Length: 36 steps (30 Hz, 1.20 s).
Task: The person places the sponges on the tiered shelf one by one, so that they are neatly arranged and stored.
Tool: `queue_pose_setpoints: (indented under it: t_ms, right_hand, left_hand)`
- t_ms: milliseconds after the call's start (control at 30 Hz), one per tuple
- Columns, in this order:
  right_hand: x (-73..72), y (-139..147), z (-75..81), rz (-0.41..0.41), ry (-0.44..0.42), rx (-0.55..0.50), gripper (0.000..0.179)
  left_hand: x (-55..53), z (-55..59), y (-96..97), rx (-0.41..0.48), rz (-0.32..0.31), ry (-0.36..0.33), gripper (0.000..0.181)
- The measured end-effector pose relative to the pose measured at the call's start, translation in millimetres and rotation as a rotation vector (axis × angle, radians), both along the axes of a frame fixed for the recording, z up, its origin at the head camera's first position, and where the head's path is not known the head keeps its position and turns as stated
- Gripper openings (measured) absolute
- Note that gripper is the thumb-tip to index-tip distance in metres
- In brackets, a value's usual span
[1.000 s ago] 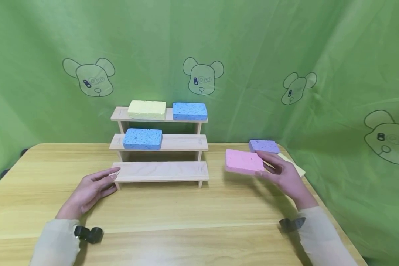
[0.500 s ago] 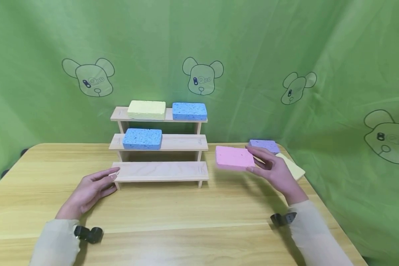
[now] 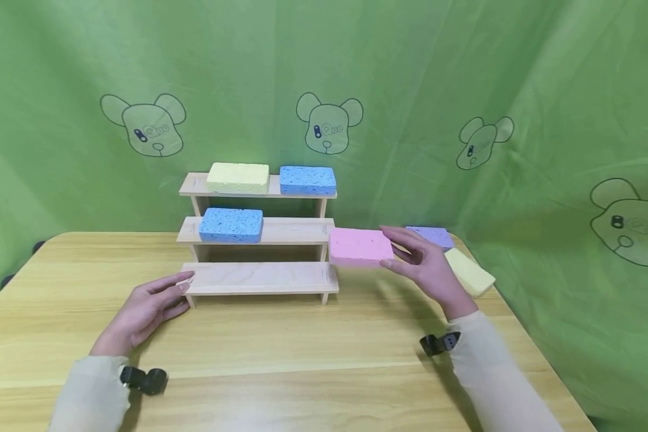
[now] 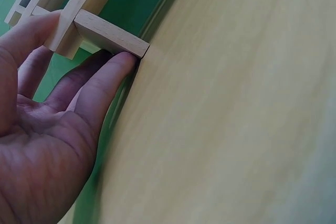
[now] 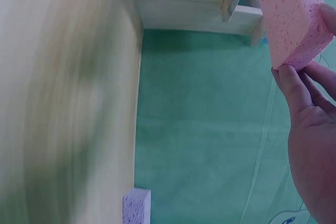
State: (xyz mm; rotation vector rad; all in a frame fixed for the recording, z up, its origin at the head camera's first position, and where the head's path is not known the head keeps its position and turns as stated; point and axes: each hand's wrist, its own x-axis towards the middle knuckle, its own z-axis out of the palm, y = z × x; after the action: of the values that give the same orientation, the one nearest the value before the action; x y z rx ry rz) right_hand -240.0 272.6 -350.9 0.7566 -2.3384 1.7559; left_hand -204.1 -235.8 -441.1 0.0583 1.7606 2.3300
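Observation:
In the head view, my right hand [image 3: 423,267] pinches a pink sponge [image 3: 359,246] by its right end, thumb in front and fingers behind. The sponge is held up off the table and overlaps the right ends of the lower two steps in this view. A three-step wooden shelf [image 3: 259,277] stands at the middle back. My left hand [image 3: 148,309] holds the left end of its lowest step; in the left wrist view fingertips meet the leg [image 4: 110,32] under the board. A yellow sponge [image 3: 237,179] and a blue sponge [image 3: 308,180] lie on the top step, another blue sponge [image 3: 230,225] on the middle step's left.
Right of the shelf, a purple sponge [image 3: 434,237] lies near the table's back right corner, partly behind my right hand. Beside it, near the right edge, is a pale yellow sponge [image 3: 470,273]. A green curtain [image 3: 399,78] hangs behind and along the sides of the wooden table [image 3: 281,372].
My right hand has carried the pink sponge left and slightly up, toward the shelf, uncovering more of the pale yellow sponge. The left hand and shelf have stayed put.

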Motion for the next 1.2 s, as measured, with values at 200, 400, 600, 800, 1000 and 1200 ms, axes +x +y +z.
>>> queue_pose_setpoints:
  t_ms: [200, 400, 600, 800, 1000, 1200]
  right_hand:
    - [-4.6, -15.0, 5.4, 0.032, 0.015, -0.042, 0.055]
    - [-10.8, -27.6, 5.4, 0.017, 0.03, -0.052, 0.054]
    - [-11.7, -42.6, 10.3, -0.008, 0.029, -0.053, 0.054]
    - [-11.5, -55.9, 18.5, -0.018, 0.026, -0.044, 0.055]
    - [-27.5, -56.9, 4.7, -0.026, 0.039, -0.036, 0.056]
    - [-30.0, -62.4, 3.1, -0.04, 0.02, -0.034, 0.056]
  left_hand:
    - [1.2, 2.5, 1.1, 0.001, -0.003, -0.011, 0.03]
    - [1.1, 3.0, 1.3, 0.002, -0.003, -0.012, 0.032]
    - [1.1, 3.0, 1.1, 0.003, -0.001, -0.014, 0.033]
    - [2.0, 2.8, 0.4, -0.003, -0.001, -0.021, 0.034]
    - [3.3, 2.8, 0.2, -0.005, -0.003, -0.02, 0.035]
    - [1.4, 2.5, 0.4, -0.001, -0.002, -0.018, 0.035]
